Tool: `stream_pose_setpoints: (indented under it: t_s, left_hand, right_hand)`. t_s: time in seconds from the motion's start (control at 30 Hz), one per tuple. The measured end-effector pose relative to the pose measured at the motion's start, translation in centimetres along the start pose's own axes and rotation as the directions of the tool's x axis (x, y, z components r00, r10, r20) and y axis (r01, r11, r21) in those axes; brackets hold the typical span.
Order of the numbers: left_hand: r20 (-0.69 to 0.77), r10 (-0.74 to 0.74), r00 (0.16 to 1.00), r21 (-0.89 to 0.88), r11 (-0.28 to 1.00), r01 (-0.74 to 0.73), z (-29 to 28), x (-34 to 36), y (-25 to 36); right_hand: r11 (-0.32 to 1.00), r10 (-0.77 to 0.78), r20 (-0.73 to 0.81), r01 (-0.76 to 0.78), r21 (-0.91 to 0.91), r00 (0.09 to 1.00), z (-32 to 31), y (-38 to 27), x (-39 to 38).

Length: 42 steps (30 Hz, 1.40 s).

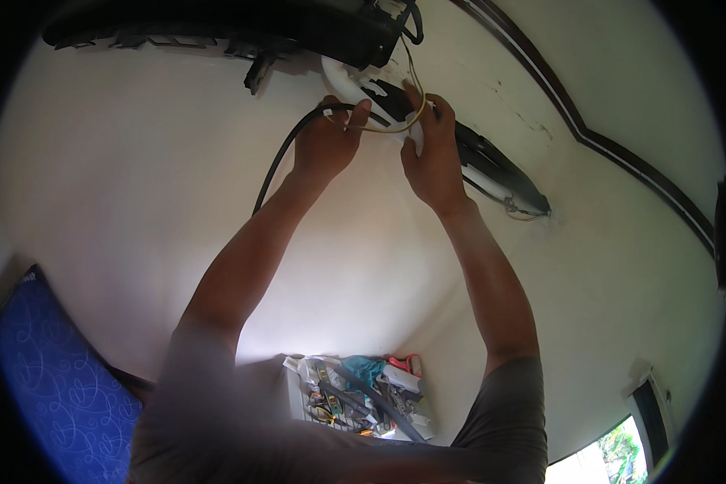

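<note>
Both my arms are raised against the wall, below a black housing (218, 24) that looks like an air conditioner's indoor unit. My left hand (329, 145) is closed around a black cable (276, 165), which arcs down to the left. A thin yellowish wire (418, 105) hangs from the unit and loops between my hands. My right hand (436, 157) grips the pipe bundle, its fingers curled over a pale wrapped section. Partly wrapped in black, the pipe bundle (496, 161) slopes down right to the wall. A white pipe (340, 81) bends from under the unit toward my hands.
Below my arms sits an open box (297, 399) of mixed tools and parts, with a teal cloth (363, 371). A blue patterned cushion or panel (56, 387) stands at lower left. Dark trim (540, 81) runs along the upper right, and a bright window (621, 452) shows at lower right.
</note>
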<state>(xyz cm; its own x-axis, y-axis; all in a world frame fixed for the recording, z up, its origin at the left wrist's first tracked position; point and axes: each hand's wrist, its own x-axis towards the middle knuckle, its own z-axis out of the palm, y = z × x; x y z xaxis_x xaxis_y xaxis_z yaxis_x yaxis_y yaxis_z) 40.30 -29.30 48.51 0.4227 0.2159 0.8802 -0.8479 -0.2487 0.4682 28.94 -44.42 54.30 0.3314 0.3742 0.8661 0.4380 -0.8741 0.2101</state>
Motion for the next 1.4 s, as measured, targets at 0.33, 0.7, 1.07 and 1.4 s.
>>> stream_pose_setpoints:
  t_s: [0.33, 0.7, 1.07, 1.4]
  left_hand:
    - [0.165, 0.038, 0.986, -0.77, 0.629, 0.105, 0.9, 3.8, -1.9]
    - [0.378, 0.091, 0.922, -0.771, 0.581, 0.259, -1.9, 4.3, -1.8]
    - [0.311, 0.249, 0.917, -0.795, 0.597, 0.107, -0.7, 5.1, -3.4]
    - [0.33, 0.166, 0.929, -0.849, 0.482, 0.215, -0.4, 5.1, -3.4]
  right_hand:
    - [0.934, 0.175, 0.147, -0.212, 0.289, 0.973, -1.2, 0.8, 1.1]
    - [0.951, 0.084, 0.226, -0.146, 0.274, 0.971, 0.2, 0.8, 4.0]
    - [0.987, 0.004, 0.22, -0.038, 0.154, 0.976, 0.4, 0.9, 4.7]
    - [0.901, -0.277, 0.105, 0.296, -0.318, 0.955, 3.8, 0.6, 5.3]
